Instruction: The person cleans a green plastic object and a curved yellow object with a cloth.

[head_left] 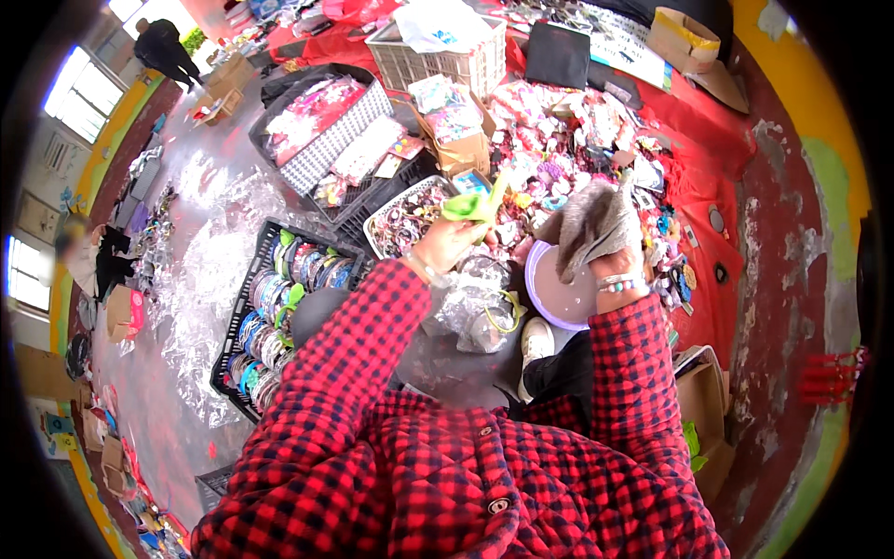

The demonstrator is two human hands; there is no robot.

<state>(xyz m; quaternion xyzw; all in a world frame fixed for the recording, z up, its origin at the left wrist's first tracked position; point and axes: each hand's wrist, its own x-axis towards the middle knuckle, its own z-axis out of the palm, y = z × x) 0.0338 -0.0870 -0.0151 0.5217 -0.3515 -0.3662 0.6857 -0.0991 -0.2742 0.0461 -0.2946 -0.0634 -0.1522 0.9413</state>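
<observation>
My left hand (pixel 445 248) is closed on a lime-green bow-like hair accessory (pixel 472 206), with a pointed end sticking up. It hovers over the near edge of a white basket (pixel 380 230) of small hair accessories. My right hand (pixel 622 265) grips a grey-brown cloth (pixel 592 224), which bunches above the fingers and hangs over a purple basin (pixel 537 279) of murky liquid. Between my arms lies a clear plastic bag (pixel 477 312) with a yellow-green loop on it. A black crate (pixel 244 312) to the left holds rows of headbands, some with green bows.
A large pile of small accessories (pixel 549 140) covers a red sheet (pixel 703 149) ahead. Farther off stand a grey crate (pixel 345 140) and a beige crate (pixel 447 65). An open cardboard box (pixel 703 401) is by my right side. A person (pixel 164 51) stands far left.
</observation>
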